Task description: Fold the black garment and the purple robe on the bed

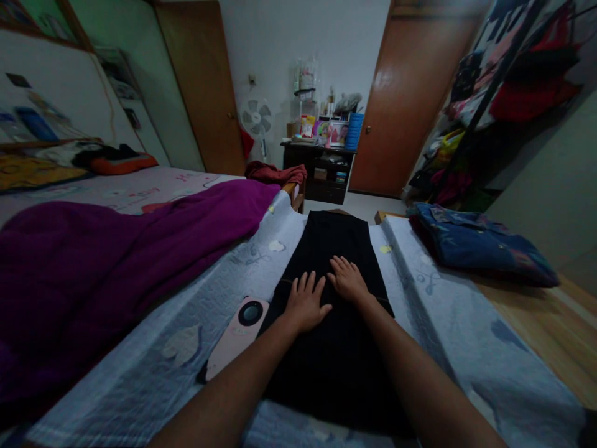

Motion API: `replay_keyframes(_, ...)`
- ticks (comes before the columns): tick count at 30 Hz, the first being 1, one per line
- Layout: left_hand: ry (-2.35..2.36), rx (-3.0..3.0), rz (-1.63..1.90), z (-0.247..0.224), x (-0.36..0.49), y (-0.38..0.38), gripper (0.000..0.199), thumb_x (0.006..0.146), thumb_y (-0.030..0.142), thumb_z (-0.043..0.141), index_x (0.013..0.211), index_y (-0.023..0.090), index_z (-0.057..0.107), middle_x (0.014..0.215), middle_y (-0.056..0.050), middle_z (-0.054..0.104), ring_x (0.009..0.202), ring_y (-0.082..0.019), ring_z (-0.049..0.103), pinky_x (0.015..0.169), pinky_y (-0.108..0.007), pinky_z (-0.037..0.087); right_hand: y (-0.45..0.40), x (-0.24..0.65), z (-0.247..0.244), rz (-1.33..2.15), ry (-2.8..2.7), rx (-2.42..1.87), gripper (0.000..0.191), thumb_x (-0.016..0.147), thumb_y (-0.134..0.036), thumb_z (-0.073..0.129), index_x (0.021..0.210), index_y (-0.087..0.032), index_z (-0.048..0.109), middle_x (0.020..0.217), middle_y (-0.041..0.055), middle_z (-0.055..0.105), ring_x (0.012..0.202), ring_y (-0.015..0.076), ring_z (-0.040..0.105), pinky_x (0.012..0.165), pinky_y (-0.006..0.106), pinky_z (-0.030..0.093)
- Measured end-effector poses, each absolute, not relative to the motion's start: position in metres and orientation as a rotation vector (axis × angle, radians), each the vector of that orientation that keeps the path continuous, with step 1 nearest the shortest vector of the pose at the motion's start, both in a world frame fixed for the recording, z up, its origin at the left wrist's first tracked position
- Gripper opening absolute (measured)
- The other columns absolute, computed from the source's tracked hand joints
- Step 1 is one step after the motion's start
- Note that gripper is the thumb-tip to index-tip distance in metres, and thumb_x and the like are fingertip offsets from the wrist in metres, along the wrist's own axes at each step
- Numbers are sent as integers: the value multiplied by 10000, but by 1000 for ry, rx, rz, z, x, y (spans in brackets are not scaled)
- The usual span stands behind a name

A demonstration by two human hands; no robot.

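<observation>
A black garment [333, 367] lies flat and lengthwise on a pale blue patterned cloth [153, 354]; I cannot make out what kind of garment it is. A fold line crosses it near its middle. My left hand [305, 302] rests palm down on the garment by that line, fingers spread. Just to the right and slightly farther away, my right hand [347, 279] also presses flat on the black fabric, fingers stretched forward. Neither hand grasps anything. Close to my left forearm, a pink phone [236, 339] with a round dark camera lies at the garment's left edge.
A purple blanket [116, 261] covers the bed's near side at left. Folded blue clothes [480, 246] sit on the right. Beyond stand a dark cabinet [314, 174] with items on top, a white fan [258, 118] and a brown door [392, 106]. Clothes [532, 81] hang at upper right.
</observation>
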State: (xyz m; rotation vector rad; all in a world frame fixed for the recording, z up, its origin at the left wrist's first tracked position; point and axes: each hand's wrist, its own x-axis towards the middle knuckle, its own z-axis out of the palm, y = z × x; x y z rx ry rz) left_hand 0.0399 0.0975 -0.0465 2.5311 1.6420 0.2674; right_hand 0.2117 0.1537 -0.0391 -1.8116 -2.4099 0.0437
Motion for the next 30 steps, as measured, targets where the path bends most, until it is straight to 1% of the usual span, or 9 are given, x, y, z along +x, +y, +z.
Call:
replay_keyframes(3, 1638, 2528, 321, -41, 41, 102, 645, 885, 565, 444, 1426, 217, 386, 1492, -133, 397, 1380, -334, 327, 1113, -532, 236, 154, 211, -38, 39, -2399, -1802, 560, 968, -438, 344, 1449, -152, 380, 1535, 108, 323, 1432, 267, 233, 1133, 479, 216)
replay_keyframes(6, 1642, 2501, 444, -27, 43, 122, 414, 964, 370, 332, 1280, 191, 531, 1329, -113, 571, 1266, -262, 478, 1088, -471, 300, 152, 209, -37, 36, -2375, -1792, 545, 964, -421, 365, 1432, -143, 401, 1523, 120, 346, 1426, 264, 250, 1128, 481, 227)
replay_keyframes(9, 1579, 2516, 480, -22, 48, 150, 406, 960, 245, 315, 1310, 170, 506, 1390, -98, 529, 1324, -216, 424, 1110, -413, 293, 145, 207, -34, 28, -2332, -1785, 498, 952, -351, 398, 1400, -139, 438, 1489, 125, 406, 1415, 258, 276, 1131, 485, 222)
replay_keyframes(13, 1478, 2540, 317, -36, 52, 173, 474, 964, 319, 350, 1417, 187, 400, 1526, -80, 363, 1416, -233, 289, 1122, -424, 286, 122, 208, -33, 83, -2328, -1776, 509, 924, -333, 450, 1386, -120, 457, 1486, 142, 404, 1416, 272, 274, 1138, 469, 226)
replay_keyframes(17, 1519, 2561, 320, -49, 53, 175, 508, 968, 373, 341, 1446, 202, 357, 1552, -77, 310, 1433, -249, 246, 1133, -450, 262, 85, 213, -30, 207, -2397, -1716, 586, 894, -392, 514, 1412, -130, 438, 1523, 137, 339, 1437, 298, 211, 1154, 489, 210)
replay_keyframes(21, 1547, 2582, 373, -42, 54, 164, 486, 962, 346, 352, 1423, 195, 385, 1534, -93, 343, 1421, -256, 268, 1133, -484, 246, 42, 215, -17, 393, -2431, -1632, 515, 906, -389, 506, 1362, -151, 508, 1506, 112, 381, 1436, 302, 216, 1159, 511, 207)
replay_keyframes(25, 1445, 2643, 422, -22, 49, 133, 407, 905, 258, 463, 1308, 211, 489, 1493, -92, 390, 1404, -257, 280, 1144, -511, 204, 1, 221, -4, 564, -2345, -1508, 360, 939, -320, 450, 1240, -197, 605, 1372, 90, 548, 1355, 246, 395, 1141, 475, 290)
replay_keyframes(27, 1293, 2656, 409, -9, 43, 107, 336, 860, 209, 517, 1194, 211, 558, 1413, -83, 467, 1333, -237, 374, 1114, -435, 290, -19, 224, -4, 586, -2274, -1447, 334, 932, -288, 453, 1215, -212, 612, 1307, 91, 595, 1279, 222, 483, 1100, 434, 369)
replay_keyframes(30, 1072, 2587, 306, 7, 27, 62, 179, 870, 239, 519, 1015, 218, 621, 1142, -52, 613, 1088, -204, 546, 967, -342, 427, -42, 229, -9, 538, -2240, -1385, 380, 901, -265, 488, 1269, -221, 570, 1328, 104, 573, 1275, 228, 483, 1079, 438, 398)
